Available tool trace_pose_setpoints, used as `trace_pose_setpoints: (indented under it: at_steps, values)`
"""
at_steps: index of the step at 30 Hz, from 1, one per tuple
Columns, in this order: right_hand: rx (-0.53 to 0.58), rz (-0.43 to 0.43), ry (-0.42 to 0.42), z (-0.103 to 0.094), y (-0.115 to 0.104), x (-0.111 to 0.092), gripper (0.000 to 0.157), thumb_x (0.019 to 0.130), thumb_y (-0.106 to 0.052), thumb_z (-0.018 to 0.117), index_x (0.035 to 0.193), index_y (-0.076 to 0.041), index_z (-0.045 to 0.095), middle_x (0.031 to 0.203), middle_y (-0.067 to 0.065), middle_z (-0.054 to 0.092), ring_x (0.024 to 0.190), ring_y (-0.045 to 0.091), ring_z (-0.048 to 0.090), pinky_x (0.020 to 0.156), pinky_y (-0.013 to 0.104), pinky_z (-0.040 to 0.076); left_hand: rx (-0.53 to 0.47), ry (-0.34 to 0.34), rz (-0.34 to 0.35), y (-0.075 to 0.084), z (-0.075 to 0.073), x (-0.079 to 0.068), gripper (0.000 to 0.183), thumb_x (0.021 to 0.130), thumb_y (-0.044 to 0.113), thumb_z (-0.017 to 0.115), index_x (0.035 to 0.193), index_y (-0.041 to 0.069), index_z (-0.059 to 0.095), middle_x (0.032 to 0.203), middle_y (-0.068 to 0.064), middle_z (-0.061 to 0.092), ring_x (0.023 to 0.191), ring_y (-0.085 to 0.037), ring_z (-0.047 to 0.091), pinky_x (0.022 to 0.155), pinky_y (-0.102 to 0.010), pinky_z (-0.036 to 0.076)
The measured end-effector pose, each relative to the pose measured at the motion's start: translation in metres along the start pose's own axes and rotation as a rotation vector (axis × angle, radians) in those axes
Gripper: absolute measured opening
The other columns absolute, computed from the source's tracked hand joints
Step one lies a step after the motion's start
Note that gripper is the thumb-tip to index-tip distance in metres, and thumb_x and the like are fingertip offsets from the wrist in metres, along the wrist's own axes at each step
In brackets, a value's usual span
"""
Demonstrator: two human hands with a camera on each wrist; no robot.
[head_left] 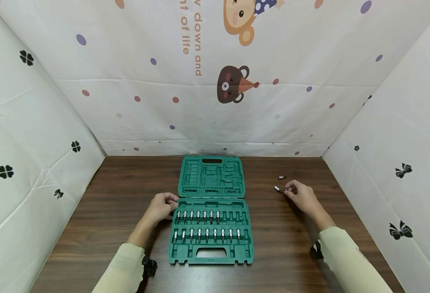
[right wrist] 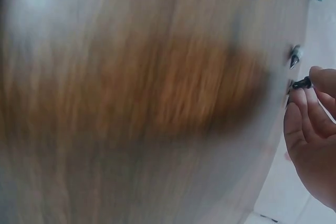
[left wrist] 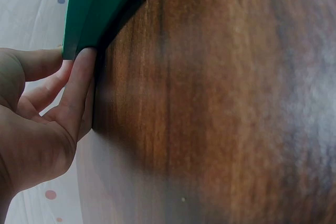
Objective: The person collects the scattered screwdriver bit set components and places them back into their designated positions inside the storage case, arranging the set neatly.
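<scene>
An open green socket case [head_left: 210, 254] lies flat on the table, with two rows of silver-and-black bit sockets [head_left: 207, 234] in its lower half. My left hand [head_left: 162, 206] holds the case's left edge near the hinge; in the left wrist view the thumb and fingers meet the green case [left wrist: 97, 11] at its corner. Off to the right, my right hand [head_left: 302, 196] pinches a small dark bit socket [right wrist: 302, 83] between thumb and fingertips. Just left of those fingertips lies a loose bit socket [head_left: 277, 189], and another loose bit socket [head_left: 281, 177] lies farther back.
The case's lid [head_left: 211, 191] lies folded back, its moulded recesses facing up. Brown wood-grain table [head_left: 119, 183] extends on both sides. A printed white sheet [head_left: 127, 118] rises behind the table, with patterned sheets at left and right.
</scene>
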State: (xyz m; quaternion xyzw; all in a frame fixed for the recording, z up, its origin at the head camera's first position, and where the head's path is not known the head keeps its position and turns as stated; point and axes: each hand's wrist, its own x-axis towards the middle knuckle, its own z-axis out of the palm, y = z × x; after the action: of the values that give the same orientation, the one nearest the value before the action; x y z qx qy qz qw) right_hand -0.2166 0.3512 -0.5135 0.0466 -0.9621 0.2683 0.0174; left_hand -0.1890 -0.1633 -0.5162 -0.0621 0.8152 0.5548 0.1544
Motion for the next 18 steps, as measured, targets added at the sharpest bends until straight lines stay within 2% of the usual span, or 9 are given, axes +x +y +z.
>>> trace_pose_setpoints:
  at_steps: [9, 18]
  values:
    - [0.079, 0.004, -0.006, 0.0, -0.02, -0.007, 0.014, 0.099, -0.015, 0.07, 0.11, -0.007, 0.066, 0.1, 0.008, 0.071, 0.094, 0.024, 0.067, 0.076, 0.035, 0.053, 0.009, 0.001, 0.003, -0.001, 0.001, 0.0, 0.015, 0.101, 0.0, 0.06, 0.115, -0.002, 0.068, 0.1, -0.016, 0.062, 0.085, -0.025, 0.063, 0.068, -0.039, 0.063]
    - [0.156, -0.009, -0.037, 0.004, -0.045, -0.013, 0.014, 0.098, -0.015, 0.071, 0.11, -0.01, 0.067, 0.103, 0.007, 0.073, 0.097, 0.024, 0.069, 0.074, 0.03, 0.054, 0.012, 0.004, -0.004, -0.002, 0.001, 0.002, 0.016, 0.101, 0.0, 0.06, 0.115, -0.001, 0.067, 0.102, -0.016, 0.063, 0.086, -0.024, 0.064, 0.068, -0.039, 0.063]
